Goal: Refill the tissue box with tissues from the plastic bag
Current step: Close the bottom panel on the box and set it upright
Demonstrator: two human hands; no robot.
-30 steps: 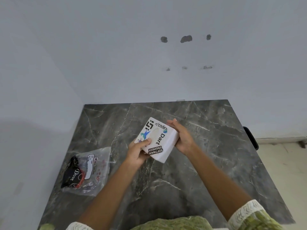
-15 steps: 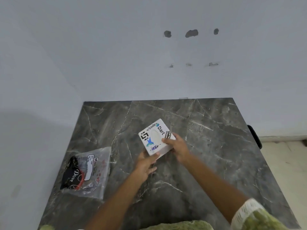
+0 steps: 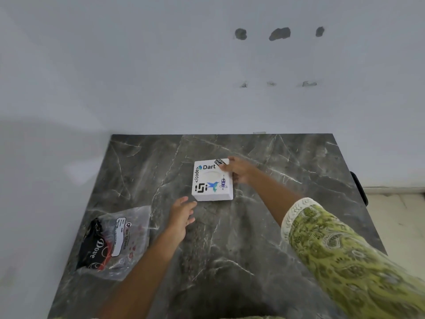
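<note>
A white square tissue box (image 3: pixel 211 180) with stickers on its lid lies flat on the dark marble table (image 3: pixel 264 226), near the middle. My right hand (image 3: pixel 239 171) rests on the box's far right corner, thumb on the lid. My left hand (image 3: pixel 181 215) hovers just below and left of the box, fingers apart, holding nothing. A clear plastic bag (image 3: pixel 112 240) with a black and red pack inside lies at the table's left edge, apart from both hands.
The table stands in a corner, with pale walls (image 3: pixel 207 77) behind and to the left. Its right edge drops to a light floor (image 3: pixel 395 222), where a dark object (image 3: pixel 358 189) sticks out beside the table.
The box came down from my hands onto the table and lies flat. My left hand let go and drew back towards me. My right hand stayed on the box's right corner.
</note>
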